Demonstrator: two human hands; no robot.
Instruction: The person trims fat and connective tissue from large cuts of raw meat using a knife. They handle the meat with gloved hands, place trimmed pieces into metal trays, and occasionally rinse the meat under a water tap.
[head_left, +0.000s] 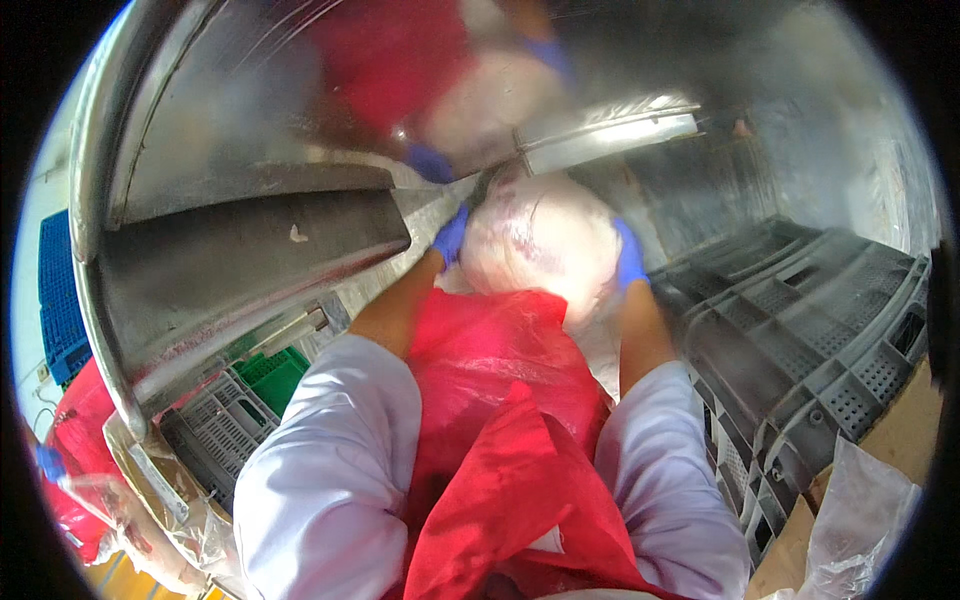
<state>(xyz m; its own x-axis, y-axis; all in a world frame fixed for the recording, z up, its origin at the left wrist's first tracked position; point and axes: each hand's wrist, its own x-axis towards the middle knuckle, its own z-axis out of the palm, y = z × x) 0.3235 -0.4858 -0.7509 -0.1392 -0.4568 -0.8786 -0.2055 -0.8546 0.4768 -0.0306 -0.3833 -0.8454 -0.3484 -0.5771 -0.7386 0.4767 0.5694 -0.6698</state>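
Note:
A large, rounded piece of raw meat (540, 240), pale pink with reddish patches, sits before me between both hands, close to a shiny metal wall. My left hand (452, 237), in a blue glove, presses on its left side. On the opposite side my right hand (629, 255), gloved in blue too, lies against the meat with its fingers pointing away from me. Both hands grip it together. My red apron (490, 350) hides part of the meat's near edge, and whatever lies beneath it is mostly hidden.
The metal wall (640, 50) mirrors my apron and gloves. A metal ledge (250, 260) runs along the left. Grey plastic crates (790, 310) stand right, beside a clear plastic bag (860, 500). Grey and green crates (275, 375) lie lower left. Another person's gloved hand (48, 462) shows far left.

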